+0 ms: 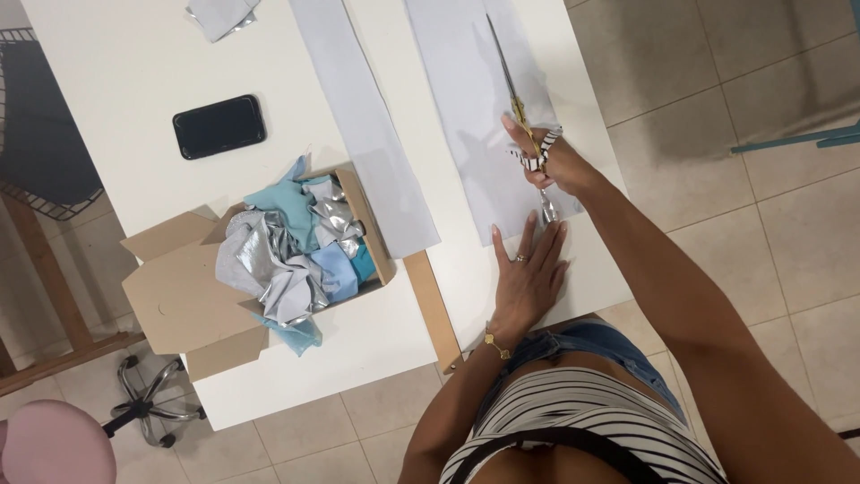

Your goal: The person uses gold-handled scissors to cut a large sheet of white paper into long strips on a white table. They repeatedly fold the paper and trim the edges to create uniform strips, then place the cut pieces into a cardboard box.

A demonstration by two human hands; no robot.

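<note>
Fingers of your right hand (548,161) are curled through the handles of the long scissors (512,85), gripping them, the blades lying closed or nearly so along the pale grey fabric sheet (466,108). Your left hand (528,269) lies flat, fingers spread, pressing the sheet's near edge on the white table (134,63). Left of it lies a second fabric strip (358,116), then a cardboard box of scraps (287,251) and a black phone (219,126).
</note>
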